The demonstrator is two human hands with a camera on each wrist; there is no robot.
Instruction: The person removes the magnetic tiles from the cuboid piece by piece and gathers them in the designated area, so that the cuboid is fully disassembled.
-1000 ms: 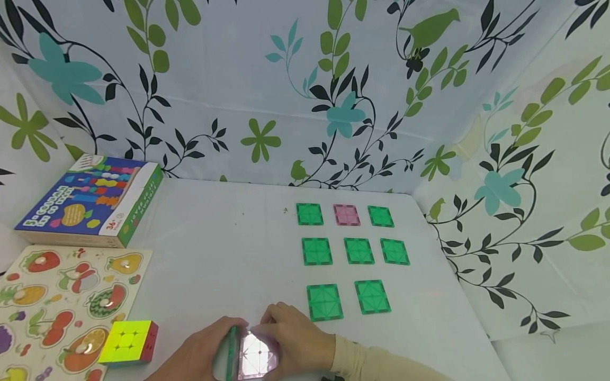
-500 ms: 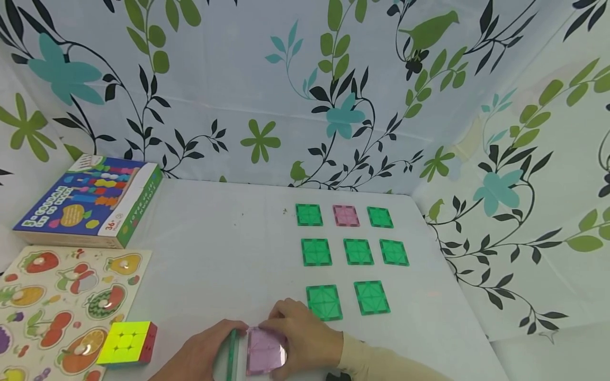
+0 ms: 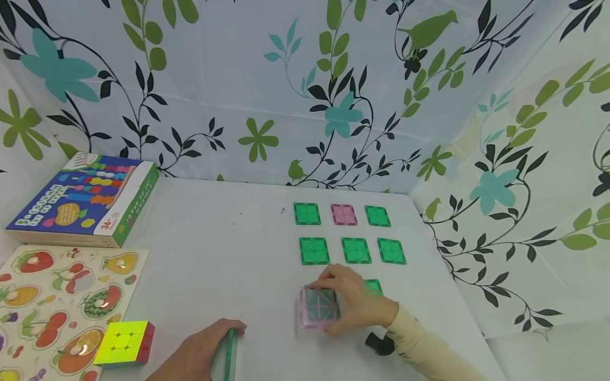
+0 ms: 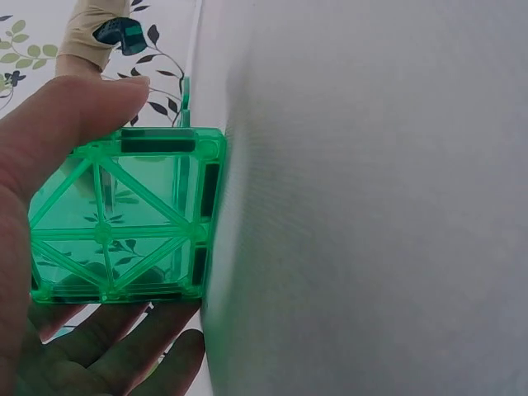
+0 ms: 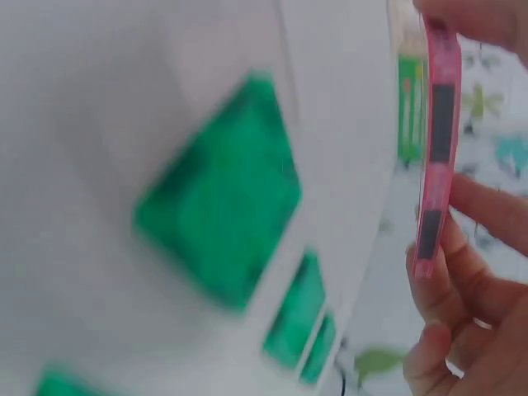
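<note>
In the head view my left hand (image 3: 202,349) grips a green see-through square magnetic tile (image 3: 231,354) that stands on its edge on the white table. The left wrist view shows the thumb over the tile's top edge and the fingers at its opposite edge. My right hand (image 3: 362,304) pinches a pink magnetic tile (image 3: 310,317) between thumb and fingers. Seen from the head, this pink tile overlaps a green tile in the front row. The hand partly hides another green tile (image 3: 374,287). Beneath the pink tile, the right wrist view has a blurred green tile (image 5: 231,198).
Behind lie a middle row of green tiles (image 3: 356,250) and a back row with a pink tile (image 3: 344,215) between two green ones. To the left are a yellow-topped puzzle cube (image 3: 125,343), a fruit picture board (image 3: 76,296) and a boxed game (image 3: 86,198).
My right hand has carried the pink tile from beside the left hand rightward and away from me, over the front-row green tile. The left hand keeps its green tile in place.
</note>
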